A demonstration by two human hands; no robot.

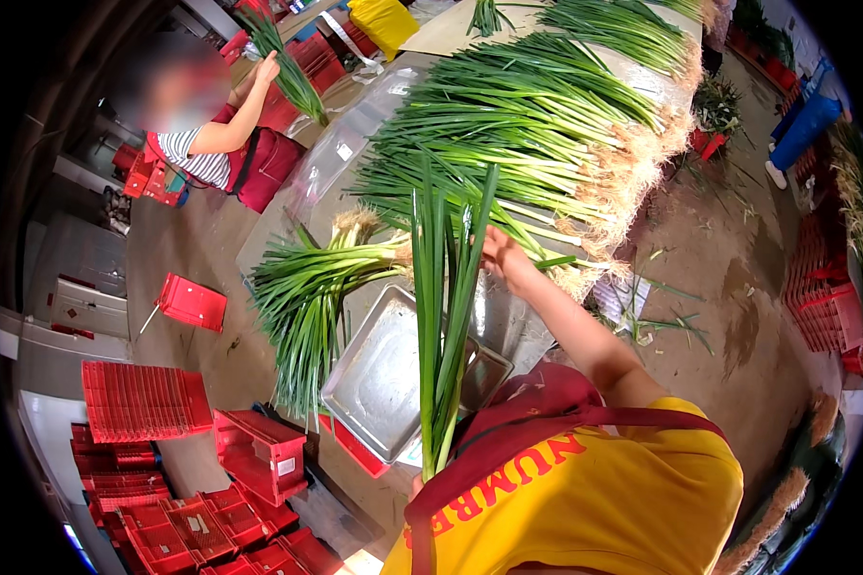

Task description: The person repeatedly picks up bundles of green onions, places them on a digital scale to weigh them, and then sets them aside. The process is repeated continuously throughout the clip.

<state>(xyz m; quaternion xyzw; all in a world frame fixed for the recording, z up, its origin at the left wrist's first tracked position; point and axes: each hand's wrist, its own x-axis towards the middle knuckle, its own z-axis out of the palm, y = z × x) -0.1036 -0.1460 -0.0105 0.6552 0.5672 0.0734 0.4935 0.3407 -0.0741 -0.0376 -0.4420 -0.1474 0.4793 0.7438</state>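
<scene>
A small bunch of green onions (436, 316) stands upright in front of me, leaves up. Its lower end runs down to my left hand (417, 487), which is closed around it; the apron and shirt hide most of that hand. My right hand (506, 261) is raised beside the upper leaves with its fingers apart, close to the onions on the table. There, a long row of green onions (518, 134) lies with roots to the right. Another pile of green onions (307, 287) lies to the left, beside a shallow metal tray (374, 383).
Red crates (144, 402) are stacked at the lower left, and a red dustpan (192, 302) is on the floor. A co-worker (211, 144) across the table holds a bunch of green onions (292, 72). More red crates (825, 307) stand at right, near another person (805, 120).
</scene>
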